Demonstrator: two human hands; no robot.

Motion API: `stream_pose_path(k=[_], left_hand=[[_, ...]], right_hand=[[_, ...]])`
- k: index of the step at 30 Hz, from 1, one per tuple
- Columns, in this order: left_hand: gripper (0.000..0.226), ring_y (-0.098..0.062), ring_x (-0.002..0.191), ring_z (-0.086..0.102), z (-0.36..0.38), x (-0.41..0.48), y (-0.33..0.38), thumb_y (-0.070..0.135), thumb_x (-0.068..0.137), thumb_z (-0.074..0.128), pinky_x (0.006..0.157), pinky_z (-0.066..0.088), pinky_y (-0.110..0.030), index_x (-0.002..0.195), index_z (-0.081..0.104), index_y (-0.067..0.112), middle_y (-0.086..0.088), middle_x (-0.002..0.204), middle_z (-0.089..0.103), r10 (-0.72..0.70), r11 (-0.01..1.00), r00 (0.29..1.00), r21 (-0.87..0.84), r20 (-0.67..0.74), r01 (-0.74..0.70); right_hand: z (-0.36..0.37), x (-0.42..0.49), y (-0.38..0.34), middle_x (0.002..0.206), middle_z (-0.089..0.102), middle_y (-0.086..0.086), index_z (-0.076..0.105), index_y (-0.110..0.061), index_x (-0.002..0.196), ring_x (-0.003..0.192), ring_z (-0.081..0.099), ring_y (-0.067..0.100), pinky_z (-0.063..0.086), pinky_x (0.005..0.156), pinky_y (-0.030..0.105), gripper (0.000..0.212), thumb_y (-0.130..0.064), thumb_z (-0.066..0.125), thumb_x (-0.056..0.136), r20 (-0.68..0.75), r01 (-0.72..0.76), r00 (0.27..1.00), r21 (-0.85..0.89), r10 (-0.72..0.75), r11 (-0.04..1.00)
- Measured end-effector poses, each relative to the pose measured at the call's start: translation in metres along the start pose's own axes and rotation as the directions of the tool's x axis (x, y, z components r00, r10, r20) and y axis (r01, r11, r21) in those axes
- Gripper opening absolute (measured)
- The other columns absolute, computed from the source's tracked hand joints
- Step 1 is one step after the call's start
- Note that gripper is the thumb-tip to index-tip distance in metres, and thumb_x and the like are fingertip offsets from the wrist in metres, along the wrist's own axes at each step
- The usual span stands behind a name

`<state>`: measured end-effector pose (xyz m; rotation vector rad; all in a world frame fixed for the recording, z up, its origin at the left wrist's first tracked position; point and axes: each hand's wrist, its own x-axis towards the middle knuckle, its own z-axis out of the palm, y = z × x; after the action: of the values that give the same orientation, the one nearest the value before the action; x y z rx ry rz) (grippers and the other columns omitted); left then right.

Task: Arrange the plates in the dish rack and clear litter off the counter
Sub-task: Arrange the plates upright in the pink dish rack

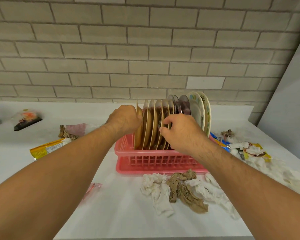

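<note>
A pink dish rack (pixel 156 161) stands on the white counter (pixel 121 213). Several plates stand upright in it: tan plates (pixel 150 125) at the left, steel plates (pixel 184 103) in the middle, patterned white plates (pixel 200 108) at the right. My left hand (pixel 125 120) grips the rim of the leftmost tan plate (pixel 138 135). My right hand (pixel 182 132) pinches the edge of a tan plate further right in the row. Crumpled white and brown paper (pixel 178 189) lies in front of the rack.
A yellow wrapper (pixel 45 150), brown and pink scraps (pixel 71 131) and a dark packet (pixel 27 119) lie to the left. Tissues and colourful wrappers (pixel 246 149) spread to the right. A pink scrap (pixel 92 189) lies near my left forearm. A brick wall stands behind.
</note>
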<state>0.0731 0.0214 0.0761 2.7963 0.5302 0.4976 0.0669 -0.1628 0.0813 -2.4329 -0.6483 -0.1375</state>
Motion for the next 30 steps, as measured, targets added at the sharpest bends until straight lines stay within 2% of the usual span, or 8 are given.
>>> stream_pose_path(k=[3, 9, 15, 18, 21, 26, 30], left_hand=[[0.041, -0.016, 0.062, 0.058, -0.001, 0.000, -0.003, 0.037, 0.097, 0.037, 0.052, 0.042, -0.027, 0.074, 0.058, 0.011, -0.005, 0.070, 0.060, -0.016, 1.000, 1.000, -0.022, 0.015, 0.017], [0.044, -0.013, 0.056, 0.057, 0.008, -0.006, -0.007, 0.044, 0.095, 0.036, 0.048, 0.040, -0.024, 0.070, 0.055, 0.014, -0.002, 0.065, 0.058, -0.045, 0.998, 0.999, -0.034, -0.014, 0.045], [0.036, -0.016, 0.060, 0.060, 0.021, -0.010, -0.009, 0.043, 0.091, 0.042, 0.051, 0.046, -0.026, 0.084, 0.059, 0.012, -0.002, 0.068, 0.060, -0.084, 0.988, 0.996, -0.133, -0.012, 0.082], [0.039, -0.015, 0.056, 0.058, 0.026, -0.014, -0.012, 0.045, 0.090, 0.041, 0.049, 0.042, -0.025, 0.074, 0.057, 0.014, -0.002, 0.065, 0.059, -0.083, 0.982, 0.995, -0.171, -0.049, 0.074], [0.043, -0.012, 0.049, 0.051, 0.027, -0.018, -0.015, 0.049, 0.091, 0.040, 0.046, 0.034, -0.023, 0.066, 0.052, 0.016, 0.001, 0.057, 0.053, -0.086, 0.985, 0.989, -0.161, -0.121, 0.066], [0.049, -0.013, 0.048, 0.054, 0.027, -0.026, -0.018, 0.055, 0.090, 0.040, 0.046, 0.035, -0.022, 0.063, 0.054, 0.017, 0.001, 0.054, 0.055, -0.085, 0.984, 0.977, -0.169, -0.198, 0.051], [0.050, -0.013, 0.050, 0.056, 0.023, -0.032, -0.014, 0.057, 0.089, 0.038, 0.045, 0.035, -0.022, 0.066, 0.056, 0.017, 0.001, 0.056, 0.058, -0.085, 0.994, 0.981, -0.081, -0.176, 0.072]], right_hand=[[0.001, 0.001, 0.002, 0.073, 0.064, -0.002, 0.062, -0.019, 0.116, 0.067, 0.064, 0.014, 0.056, 0.068, 0.032, 0.027, -0.033, 0.054, 0.093, -0.003, -0.004, 1.000, -0.006, 0.004, 1.000], [0.005, 0.003, 0.002, 0.075, 0.058, -0.005, 0.056, -0.022, 0.128, 0.066, 0.059, 0.009, 0.047, 0.057, 0.024, 0.037, -0.035, 0.054, 0.094, 0.007, -0.015, 1.000, -0.011, 0.015, 1.000], [0.001, 0.004, 0.001, 0.070, 0.063, -0.003, 0.061, -0.021, 0.115, 0.062, 0.064, 0.009, 0.051, 0.057, 0.026, 0.026, -0.034, 0.054, 0.094, -0.004, -0.019, 1.000, -0.015, 0.019, 1.000], [0.001, 0.003, 0.001, 0.069, 0.064, -0.003, 0.061, -0.021, 0.108, 0.063, 0.064, 0.010, 0.055, 0.061, 0.029, 0.020, -0.034, 0.055, 0.094, -0.005, -0.014, 1.000, -0.021, 0.014, 1.000], [0.001, 0.000, 0.003, 0.069, 0.064, -0.003, 0.061, -0.022, 0.110, 0.066, 0.064, 0.011, 0.056, 0.065, 0.030, 0.022, -0.034, 0.055, 0.094, 0.010, -0.004, 1.000, -0.025, 0.004, 1.000], [0.001, -0.007, 0.008, 0.065, 0.062, -0.004, 0.060, -0.021, 0.119, 0.061, 0.062, 0.008, 0.050, 0.056, 0.025, 0.028, -0.034, 0.055, 0.094, 0.025, 0.019, 1.000, -0.018, -0.019, 1.000], [0.000, -0.013, 0.012, 0.065, 0.062, -0.004, 0.062, -0.022, 0.112, 0.059, 0.061, 0.009, 0.050, 0.056, 0.026, 0.022, -0.033, 0.054, 0.094, 0.031, 0.044, 0.999, -0.007, -0.044, 0.999]])
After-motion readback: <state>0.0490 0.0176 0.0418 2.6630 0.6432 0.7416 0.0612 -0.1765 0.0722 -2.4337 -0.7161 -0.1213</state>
